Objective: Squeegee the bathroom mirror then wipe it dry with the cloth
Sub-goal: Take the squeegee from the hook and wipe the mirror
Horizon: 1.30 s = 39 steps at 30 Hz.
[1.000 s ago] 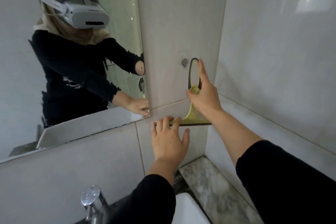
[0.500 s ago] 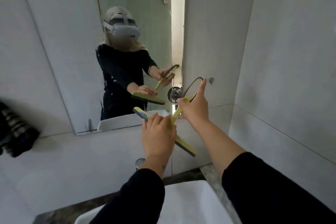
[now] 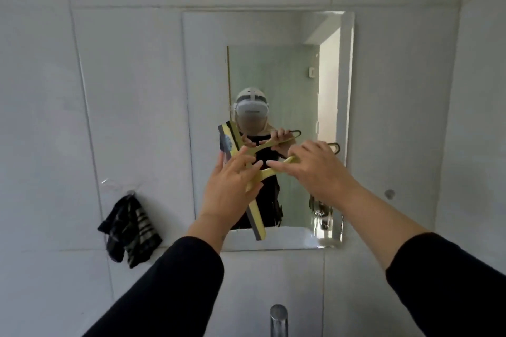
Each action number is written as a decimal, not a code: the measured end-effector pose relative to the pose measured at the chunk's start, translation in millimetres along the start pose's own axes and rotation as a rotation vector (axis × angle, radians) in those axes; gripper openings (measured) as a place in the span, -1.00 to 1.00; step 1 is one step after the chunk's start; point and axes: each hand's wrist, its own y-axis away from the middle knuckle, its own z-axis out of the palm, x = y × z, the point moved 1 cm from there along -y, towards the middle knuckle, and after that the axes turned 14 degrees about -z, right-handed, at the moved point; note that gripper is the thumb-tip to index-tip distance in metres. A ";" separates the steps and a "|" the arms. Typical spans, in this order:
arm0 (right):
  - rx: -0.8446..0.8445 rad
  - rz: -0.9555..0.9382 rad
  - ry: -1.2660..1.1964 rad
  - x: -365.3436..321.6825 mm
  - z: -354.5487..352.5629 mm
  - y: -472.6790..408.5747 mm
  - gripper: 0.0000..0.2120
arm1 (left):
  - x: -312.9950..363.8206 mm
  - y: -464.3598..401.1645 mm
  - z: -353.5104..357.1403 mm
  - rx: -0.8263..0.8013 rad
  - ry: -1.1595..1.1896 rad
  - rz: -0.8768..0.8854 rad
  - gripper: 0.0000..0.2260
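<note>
White-tiled bathroom wall (image 3: 131,107), large pale tiles with thin joints, rising behind both hands. Mirror (image 3: 332,107): frameless rectangle fixed to the wall, directly beyond the hands; reflects a person in dark sleeves wearing a headset. Squeegee (image 3: 257,220): yellow-green with dark rubber strip, held up in front of the mirror's lower half; blade runs near-upright, its lower end below the left hand, handle slanting up toward the right hand, dark hanging loop showing past that hand's knuckles. Left hand (image 3: 228,191): fingers spread, laid over the blade's middle. Right hand (image 3: 319,169): fingers curled over the handle, gripping it. Cloth (image 3: 128,232): dark with pale stripes, hanging from a wall hook (image 3: 131,192), well left of the left hand. Chrome tap (image 3: 278,320): below, between the forearms.
</note>
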 end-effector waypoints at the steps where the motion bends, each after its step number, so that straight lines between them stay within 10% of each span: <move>1: 0.046 0.009 0.030 8.0 -5.4 -12.1 -0.31 | -8.0 -10.0 -9.2 0.030 -0.032 -0.007 -0.56; 10: 0.133 0.265 0.143 83.9 -56.0 -144.2 -0.55 | -70.6 -64.6 -38.7 0.001 -0.016 -0.406 -0.61; 25: 0.225 0.285 0.168 116.3 -34.5 -284.4 -0.60 | -81.1 -86.1 56.6 0.032 -0.031 -0.403 -0.11; 39: 0.115 0.280 0.133 137.2 -26.3 -240.1 -0.55 | -75.6 -84.0 43.0 -0.051 -0.073 -0.429 -0.24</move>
